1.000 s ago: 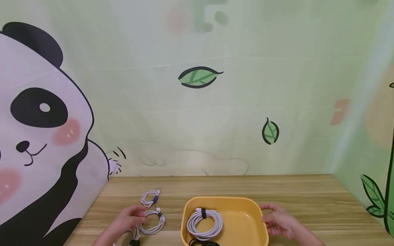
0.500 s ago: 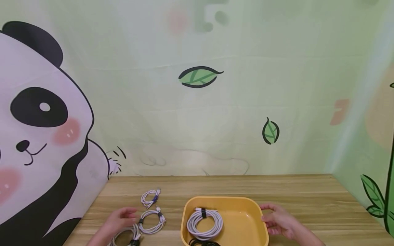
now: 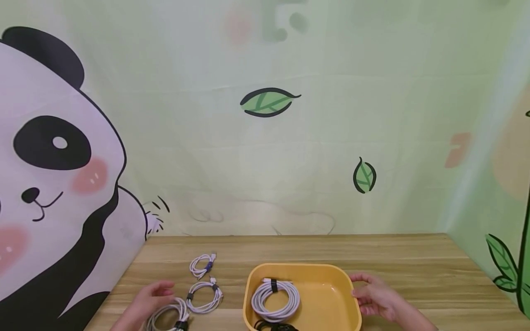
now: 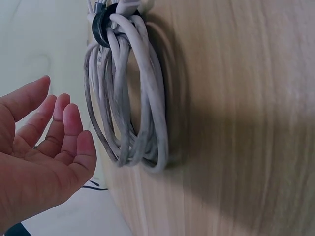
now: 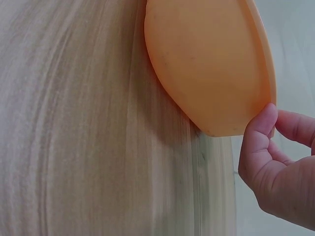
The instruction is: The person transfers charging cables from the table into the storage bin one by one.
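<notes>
White cable coil (image 3: 293,301) and black cord (image 3: 277,327) sit in a yellow tray (image 3: 327,303) on a wooden table (image 3: 414,276). Left of the tray, on the tabletop: a grey-white coil (image 4: 118,98), a mid-size coil (image 3: 217,301) and a small coil (image 3: 193,268). Work looks part-done, i.e. two bundles in, three out; tray's near end is cut off, so can't rule out more there.

L hand (image 3: 151,296) holds nothing: fingers loosely bent and spread, next to the grey-white coil. R hand (image 3: 376,296) pinches the tray's R rim.

Head view alone shows what's in the tray, but can't settle whether L hand touches the grey-white coil. L wrist view does: a gap btwn fingertips & strands, plus a black strap (image 4: 98,29) round the bundle. R wrist view has no cables; it adds the tray's smooth outer wall (image 5: 206,64), w/ a finger pressed on it near the rim.
</notes>
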### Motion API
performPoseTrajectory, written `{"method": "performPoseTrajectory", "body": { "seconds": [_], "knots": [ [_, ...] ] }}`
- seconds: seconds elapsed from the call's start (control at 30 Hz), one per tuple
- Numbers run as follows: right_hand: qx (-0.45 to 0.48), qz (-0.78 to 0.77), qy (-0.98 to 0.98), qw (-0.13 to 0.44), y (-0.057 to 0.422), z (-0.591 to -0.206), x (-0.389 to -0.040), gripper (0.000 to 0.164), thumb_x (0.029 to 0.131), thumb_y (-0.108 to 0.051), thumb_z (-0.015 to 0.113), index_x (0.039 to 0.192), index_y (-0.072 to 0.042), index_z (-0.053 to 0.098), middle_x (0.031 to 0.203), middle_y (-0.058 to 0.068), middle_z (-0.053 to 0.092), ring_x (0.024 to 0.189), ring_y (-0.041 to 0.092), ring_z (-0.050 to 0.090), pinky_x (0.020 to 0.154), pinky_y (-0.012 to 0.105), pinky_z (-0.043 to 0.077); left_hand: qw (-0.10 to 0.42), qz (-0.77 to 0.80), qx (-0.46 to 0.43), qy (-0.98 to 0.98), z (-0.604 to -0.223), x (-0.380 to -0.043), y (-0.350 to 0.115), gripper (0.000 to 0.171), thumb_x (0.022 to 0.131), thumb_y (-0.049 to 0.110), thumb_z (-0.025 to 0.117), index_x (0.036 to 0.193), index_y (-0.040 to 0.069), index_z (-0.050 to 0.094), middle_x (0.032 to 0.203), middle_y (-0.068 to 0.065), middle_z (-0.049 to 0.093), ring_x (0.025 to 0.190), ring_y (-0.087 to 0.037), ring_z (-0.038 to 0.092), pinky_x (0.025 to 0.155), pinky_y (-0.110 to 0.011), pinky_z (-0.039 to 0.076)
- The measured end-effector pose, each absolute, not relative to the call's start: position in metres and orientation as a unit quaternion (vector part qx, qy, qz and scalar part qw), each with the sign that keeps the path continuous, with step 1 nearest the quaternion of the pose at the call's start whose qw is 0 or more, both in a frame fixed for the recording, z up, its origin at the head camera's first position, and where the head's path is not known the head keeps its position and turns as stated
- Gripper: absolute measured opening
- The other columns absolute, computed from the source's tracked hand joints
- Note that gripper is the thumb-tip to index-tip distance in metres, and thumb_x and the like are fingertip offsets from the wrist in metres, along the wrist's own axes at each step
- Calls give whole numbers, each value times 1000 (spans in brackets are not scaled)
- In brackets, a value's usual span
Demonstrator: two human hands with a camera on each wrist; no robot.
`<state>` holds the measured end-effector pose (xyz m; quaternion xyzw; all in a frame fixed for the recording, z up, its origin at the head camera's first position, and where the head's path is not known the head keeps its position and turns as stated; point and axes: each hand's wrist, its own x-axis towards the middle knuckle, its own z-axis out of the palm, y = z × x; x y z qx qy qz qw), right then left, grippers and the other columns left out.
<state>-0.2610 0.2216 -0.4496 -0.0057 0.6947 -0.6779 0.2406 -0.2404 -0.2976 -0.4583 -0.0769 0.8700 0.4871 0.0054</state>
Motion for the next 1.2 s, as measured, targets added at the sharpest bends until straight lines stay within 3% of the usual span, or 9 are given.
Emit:
{"method": "performPoseTrajectory", "body": {
  "seconds": [0.9, 1.2],
  "knots": [
    [-11, -679, 694, 239, 222, -450, -261, 58, 78, -6, 56, 126, 7, 26, 64, -2, 57, 53, 5, 53, 48, 16, 48, 38, 448, -110, 886, -465, -238, -321, 43, 78, 2, 60, 115, -14, 47, 106, -27, 56, 95, -31, 55, 81, -42, 46],
    [-10, -679, 694, 240, 222, -451, -261, 56, 79, -5, 55, 126, 7, 27, 65, -1, 57, 54, 5, 53, 49, 16, 48, 20, 437, -98, 894, -474, -232, -328, 43, 75, 1, 61, 112, -17, 47, 103, -29, 56, 95, -34, 55, 79, -40, 47]
  ]
}}
